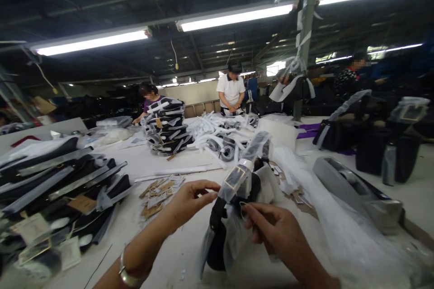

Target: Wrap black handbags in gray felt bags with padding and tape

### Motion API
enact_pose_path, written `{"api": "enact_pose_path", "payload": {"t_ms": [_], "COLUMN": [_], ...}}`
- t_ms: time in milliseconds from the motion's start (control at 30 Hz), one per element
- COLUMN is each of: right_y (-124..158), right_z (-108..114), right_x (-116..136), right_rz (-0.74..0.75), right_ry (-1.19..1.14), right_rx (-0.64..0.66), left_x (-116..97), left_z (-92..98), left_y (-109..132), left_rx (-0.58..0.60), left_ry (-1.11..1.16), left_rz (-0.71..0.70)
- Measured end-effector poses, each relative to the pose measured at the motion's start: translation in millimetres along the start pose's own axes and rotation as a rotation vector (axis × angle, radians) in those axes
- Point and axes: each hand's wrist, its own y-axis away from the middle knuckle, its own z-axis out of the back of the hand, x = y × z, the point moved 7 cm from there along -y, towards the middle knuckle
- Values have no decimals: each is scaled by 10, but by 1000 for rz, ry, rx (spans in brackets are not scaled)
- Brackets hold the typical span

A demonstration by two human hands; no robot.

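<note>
A black bag point(217, 241) with clear plastic around its strap and buckle stands on the white table point(176, 253), partly covered by pale wrapping. My left hand point(195, 198) is at the left of the wrapped buckle point(235, 178), thumb and fingers apart, the fingertips near or touching the plastic. To the right of the bag, my right hand point(271, 228) pinches a thin white loop of cord point(242, 210) between thumb and forefinger. What hangs from the cord is hidden.
Wrapped black bags point(61, 176) are heaped at left, with brown tags point(158, 196) beside them. A grey tape dispenser point(356, 194) and plastic film point(325, 207) lie at right. Further back are a bag stack point(167, 126), white rolls point(210, 128) and a person in white point(231, 90).
</note>
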Motion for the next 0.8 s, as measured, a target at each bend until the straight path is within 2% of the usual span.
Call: {"api": "enact_pose_path", "payload": {"t_ms": [133,300,400,567,633,700,767,800], "right_y": [-67,-125,-95,86,175,274,383,432], "right_z": [-220,-305,-241,-112,-39,3,-29,-79], "right_x": [104,156,87,-120,-106,16,211,310], "right_rz": [7,19,47,144,262,444,667,770], "right_ry": [6,6,12,180,310,391,385,357], "right_rx": [51,92,97,132,68,-8,-23,10], "left_x": [44,66,156,424,502,531,528,517], "left_z": [-212,-292,-185,17,7,-52,-118,-143], "left_y": [-172,-193,-90,197,294,352,374,376], "left_rx": [210,319,268,77,29,12,-14,-35], "left_ry": [52,239,397,730,944,1091,1138,1134], "left_rz": [-12,33,63,66,35,-14,-59,-79]}}
